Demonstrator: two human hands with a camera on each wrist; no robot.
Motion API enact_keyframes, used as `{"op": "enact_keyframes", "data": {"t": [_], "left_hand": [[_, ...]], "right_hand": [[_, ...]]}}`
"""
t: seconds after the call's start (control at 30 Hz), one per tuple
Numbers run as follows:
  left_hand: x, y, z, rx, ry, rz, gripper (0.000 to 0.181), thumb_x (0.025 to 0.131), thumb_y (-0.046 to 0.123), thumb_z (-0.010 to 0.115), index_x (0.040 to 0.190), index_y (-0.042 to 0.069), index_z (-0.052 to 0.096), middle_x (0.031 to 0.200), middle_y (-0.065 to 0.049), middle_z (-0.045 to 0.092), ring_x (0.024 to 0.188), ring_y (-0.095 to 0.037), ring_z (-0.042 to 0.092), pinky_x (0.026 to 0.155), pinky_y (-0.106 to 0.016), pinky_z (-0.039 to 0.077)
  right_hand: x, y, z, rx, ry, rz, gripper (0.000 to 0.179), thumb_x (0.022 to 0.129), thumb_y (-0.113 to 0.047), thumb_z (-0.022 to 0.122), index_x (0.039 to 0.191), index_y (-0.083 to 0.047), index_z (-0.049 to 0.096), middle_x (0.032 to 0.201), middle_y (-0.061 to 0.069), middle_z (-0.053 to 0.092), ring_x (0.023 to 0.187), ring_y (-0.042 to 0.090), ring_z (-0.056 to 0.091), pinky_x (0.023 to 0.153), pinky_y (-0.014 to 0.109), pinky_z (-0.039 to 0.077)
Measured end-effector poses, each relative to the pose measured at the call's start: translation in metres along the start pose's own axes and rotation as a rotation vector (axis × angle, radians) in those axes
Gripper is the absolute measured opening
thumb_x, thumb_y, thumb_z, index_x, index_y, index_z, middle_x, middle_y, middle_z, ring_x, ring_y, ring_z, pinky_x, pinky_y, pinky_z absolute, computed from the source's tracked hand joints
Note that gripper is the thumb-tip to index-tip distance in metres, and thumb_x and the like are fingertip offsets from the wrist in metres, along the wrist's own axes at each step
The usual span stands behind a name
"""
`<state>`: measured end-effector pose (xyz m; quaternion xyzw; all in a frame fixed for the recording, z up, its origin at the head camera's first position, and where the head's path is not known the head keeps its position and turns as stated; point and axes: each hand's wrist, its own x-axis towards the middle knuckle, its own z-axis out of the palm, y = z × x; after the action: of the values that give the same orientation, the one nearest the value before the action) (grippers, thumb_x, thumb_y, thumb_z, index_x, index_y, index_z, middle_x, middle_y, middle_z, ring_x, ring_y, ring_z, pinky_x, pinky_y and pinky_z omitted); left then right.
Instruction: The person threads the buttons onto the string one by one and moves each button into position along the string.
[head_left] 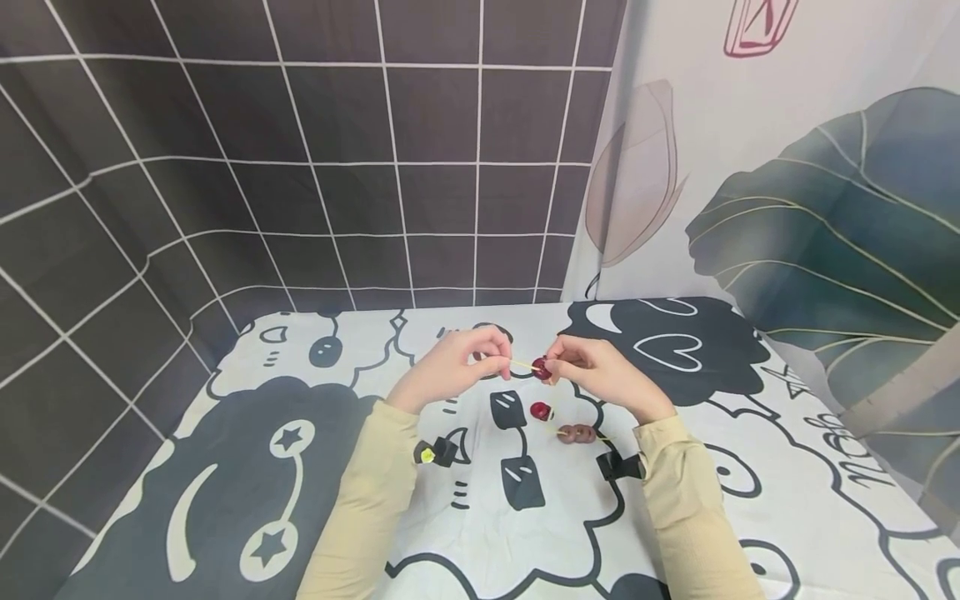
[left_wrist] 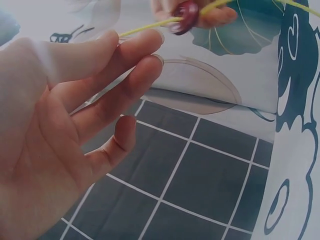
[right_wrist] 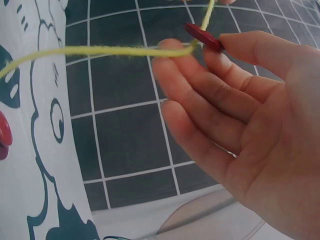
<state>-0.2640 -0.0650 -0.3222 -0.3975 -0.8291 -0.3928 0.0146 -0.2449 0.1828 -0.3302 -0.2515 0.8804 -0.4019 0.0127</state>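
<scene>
Above the cloth-covered table, my left hand (head_left: 461, 364) pinches a yellow string (left_wrist: 150, 26) between thumb and index finger. My right hand (head_left: 600, 368) holds a dark red button (right_wrist: 204, 37) by its edge, between thumb and index finger. The string passes through this button, and a length of it runs off past my right fingers. Between the two hands the string looks taut. Below, another red button (head_left: 540, 410) and some brown buttons (head_left: 576, 433) lie close together, with a bit of yellow string showing beside them.
A white and dark-grey cartoon-print cloth (head_left: 480, 533) covers the table. Dark grid-patterned fabric (head_left: 435, 200) hangs behind it, and a leaf-print curtain (head_left: 825, 233) stands at the right. Small black pieces (head_left: 446, 452) show beside both sleeves.
</scene>
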Motion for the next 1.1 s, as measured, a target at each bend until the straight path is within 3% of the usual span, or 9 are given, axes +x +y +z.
{"op": "enact_keyframes", "data": {"t": [0.13, 0.4, 0.63, 0.9, 1.1], "left_hand": [[-0.002, 0.002, -0.004, -0.014, 0.018, 0.000, 0.003, 0.093, 0.012, 0.058, 0.094, 0.013, 0.061, 0.079, 0.004, 0.072, 0.085, -0.008, 0.064, 0.082, -0.030, 0.049], [-0.005, 0.010, -0.009, -0.029, 0.052, -0.001, 0.005, 0.092, 0.008, 0.058, 0.092, 0.013, 0.060, 0.079, -0.004, 0.072, 0.084, -0.011, 0.065, 0.078, -0.031, 0.048], [-0.009, 0.012, -0.012, -0.027, 0.072, -0.016, 0.007, 0.093, 0.008, 0.058, 0.091, 0.015, 0.059, 0.078, 0.002, 0.070, 0.084, -0.009, 0.064, 0.079, -0.028, 0.046], [-0.014, 0.013, -0.014, -0.038, 0.082, -0.006, 0.005, 0.093, 0.008, 0.058, 0.092, 0.013, 0.059, 0.078, 0.002, 0.070, 0.084, -0.009, 0.065, 0.080, -0.029, 0.046], [-0.014, 0.014, -0.015, -0.052, 0.073, 0.018, 0.008, 0.093, 0.006, 0.057, 0.092, 0.013, 0.058, 0.078, 0.000, 0.070, 0.083, -0.009, 0.065, 0.080, -0.032, 0.048]], "right_hand": [[-0.001, 0.005, -0.002, -0.029, -0.029, 0.009, 0.007, 0.095, -0.012, 0.058, 0.092, -0.008, 0.062, 0.085, 0.004, 0.073, 0.087, 0.015, 0.066, 0.086, 0.037, 0.050], [-0.004, 0.019, -0.005, -0.054, -0.120, -0.008, 0.006, 0.093, -0.013, 0.060, 0.091, -0.009, 0.065, 0.086, 0.005, 0.070, 0.079, 0.007, 0.058, 0.074, 0.023, 0.048], [-0.005, 0.035, -0.004, -0.048, -0.230, -0.013, 0.006, 0.092, -0.013, 0.060, 0.089, -0.010, 0.064, 0.079, -0.002, 0.061, 0.074, 0.006, 0.054, 0.069, 0.023, 0.045], [-0.004, 0.051, 0.001, -0.012, -0.356, 0.018, 0.008, 0.089, -0.009, 0.060, 0.085, -0.005, 0.065, 0.075, -0.004, 0.057, 0.066, 0.003, 0.049, 0.063, 0.020, 0.041], [-0.004, 0.060, 0.006, 0.017, -0.435, 0.055, 0.013, 0.089, -0.009, 0.059, 0.082, 0.001, 0.063, 0.065, 0.012, 0.056, 0.062, 0.013, 0.053, 0.060, 0.024, 0.045]]}}
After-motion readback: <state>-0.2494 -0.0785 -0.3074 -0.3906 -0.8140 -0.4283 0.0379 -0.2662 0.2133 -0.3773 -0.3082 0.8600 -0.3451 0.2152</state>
